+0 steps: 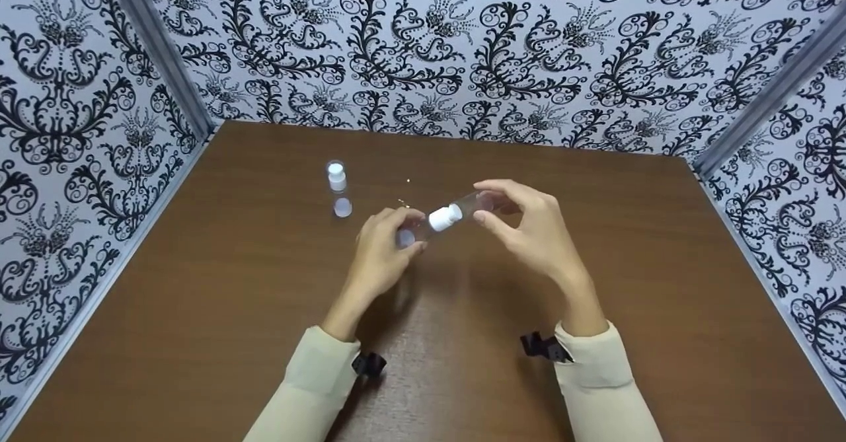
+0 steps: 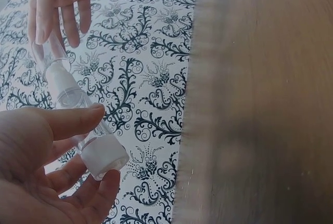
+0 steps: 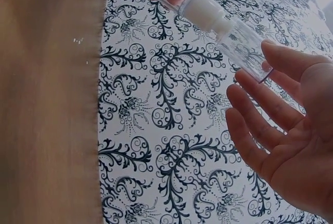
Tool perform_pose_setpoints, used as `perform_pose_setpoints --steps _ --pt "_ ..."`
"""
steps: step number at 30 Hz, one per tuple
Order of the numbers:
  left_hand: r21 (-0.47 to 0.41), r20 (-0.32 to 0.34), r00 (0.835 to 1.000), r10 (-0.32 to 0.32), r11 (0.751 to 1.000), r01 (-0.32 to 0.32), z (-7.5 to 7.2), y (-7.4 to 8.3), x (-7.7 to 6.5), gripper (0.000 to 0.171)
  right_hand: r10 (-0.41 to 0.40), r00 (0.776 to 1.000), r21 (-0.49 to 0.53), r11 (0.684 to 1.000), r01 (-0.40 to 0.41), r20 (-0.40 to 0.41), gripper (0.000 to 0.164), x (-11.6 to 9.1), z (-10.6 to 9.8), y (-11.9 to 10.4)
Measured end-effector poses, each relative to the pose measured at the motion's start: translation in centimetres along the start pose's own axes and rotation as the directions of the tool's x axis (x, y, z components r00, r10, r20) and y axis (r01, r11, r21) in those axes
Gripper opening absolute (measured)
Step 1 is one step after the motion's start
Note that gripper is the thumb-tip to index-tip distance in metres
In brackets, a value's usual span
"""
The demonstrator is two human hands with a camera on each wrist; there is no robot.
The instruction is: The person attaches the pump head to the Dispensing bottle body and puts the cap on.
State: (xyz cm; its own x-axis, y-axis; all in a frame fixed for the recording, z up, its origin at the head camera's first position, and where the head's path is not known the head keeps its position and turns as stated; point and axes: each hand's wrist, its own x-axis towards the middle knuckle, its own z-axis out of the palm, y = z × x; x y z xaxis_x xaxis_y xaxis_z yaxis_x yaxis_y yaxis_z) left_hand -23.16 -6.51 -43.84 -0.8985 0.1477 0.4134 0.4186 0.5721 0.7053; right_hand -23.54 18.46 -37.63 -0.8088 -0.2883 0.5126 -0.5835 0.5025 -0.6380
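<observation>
My left hand [image 1: 386, 247] grips the clear body of a small pump bottle [image 2: 104, 154], its white base towards my palm. The bottle is raised and tilted, and its white pump top [image 1: 445, 217] points up to the right. With thumb and fingertips, my right hand [image 1: 535, 227] pinches the far end of a clear cap [image 3: 244, 47]. The cap's mouth lies around the tip of the pump top, in line with the bottle. In the right wrist view the other right fingers are spread loosely below the cap.
A second clear bottle with a white pump top [image 1: 337, 179] stands upright on the brown table [image 1: 251, 263], left of my hands. Small pale specks [image 1: 404, 203] lie on the table behind the left hand. Patterned walls [image 1: 423, 52] enclose the back and sides.
</observation>
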Motion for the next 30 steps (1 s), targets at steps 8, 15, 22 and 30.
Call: perform_pose_setpoints --steps 8,15,22,30 --pt "0.0 0.0 1.0 -0.009 1.0 0.009 0.0 0.2 0.0 0.04 -0.012 1.0 0.002 1.0 0.012 0.017 0.035 0.0 0.5 0.0" --pt "-0.01 -0.004 1.0 0.004 1.0 -0.004 0.0 0.2 -0.1 0.042 -0.005 1.0 0.026 1.0 0.005 0.025 0.035 -0.1 1.0 0.0" --pt "0.015 -0.012 1.0 0.008 1.0 -0.008 0.2 0.0 0.0 0.041 -0.01 1.0 0.03 1.0 0.009 0.029 0.035 -0.1 1.3 0.2" --pt "0.011 -0.012 1.0 0.007 1.0 -0.007 0.3 0.0 -0.1 0.042 -0.023 0.999 0.025 0.999 0.022 0.037 0.036 -0.2 1.6 0.2"
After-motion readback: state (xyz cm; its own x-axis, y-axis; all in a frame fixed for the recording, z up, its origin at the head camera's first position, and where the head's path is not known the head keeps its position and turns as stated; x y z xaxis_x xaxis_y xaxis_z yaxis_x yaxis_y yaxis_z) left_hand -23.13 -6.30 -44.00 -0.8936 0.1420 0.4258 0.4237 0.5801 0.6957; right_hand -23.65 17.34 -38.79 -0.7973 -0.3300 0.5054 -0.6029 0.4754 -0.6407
